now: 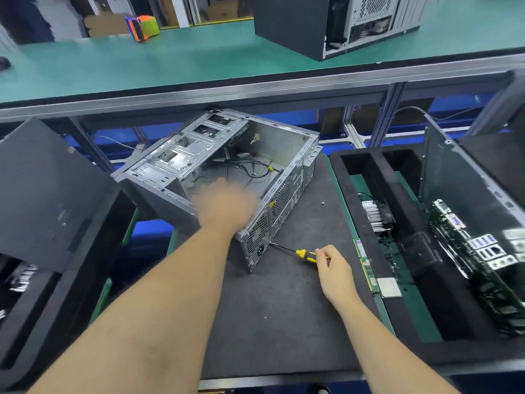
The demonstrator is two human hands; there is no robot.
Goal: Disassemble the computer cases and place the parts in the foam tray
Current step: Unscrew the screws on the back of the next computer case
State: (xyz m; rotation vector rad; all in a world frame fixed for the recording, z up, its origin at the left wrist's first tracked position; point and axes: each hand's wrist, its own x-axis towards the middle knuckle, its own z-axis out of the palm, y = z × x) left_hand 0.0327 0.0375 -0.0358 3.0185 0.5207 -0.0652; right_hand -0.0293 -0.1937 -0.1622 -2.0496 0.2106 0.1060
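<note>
Right hand (333,270) fingers pinch screwdriver (305,255) handle beside open case (227,166); left hand (225,204) blurred, grip unclear.

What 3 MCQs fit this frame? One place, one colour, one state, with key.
1. Where does the screwdriver lie?
A. inside the open case
B. on the dark mat right of the case
C. on the upper green bench

2. Colour of its handle?
A. red
B. blue
C. yellow and black

3. What is the right hand doing?
A. gripping the handle
B. hanging idle
C. holding a side panel

Key: B, its shaft tip lies by the open case corner on the mat; C, the handle shows both; A, fingers curl round it.
</note>
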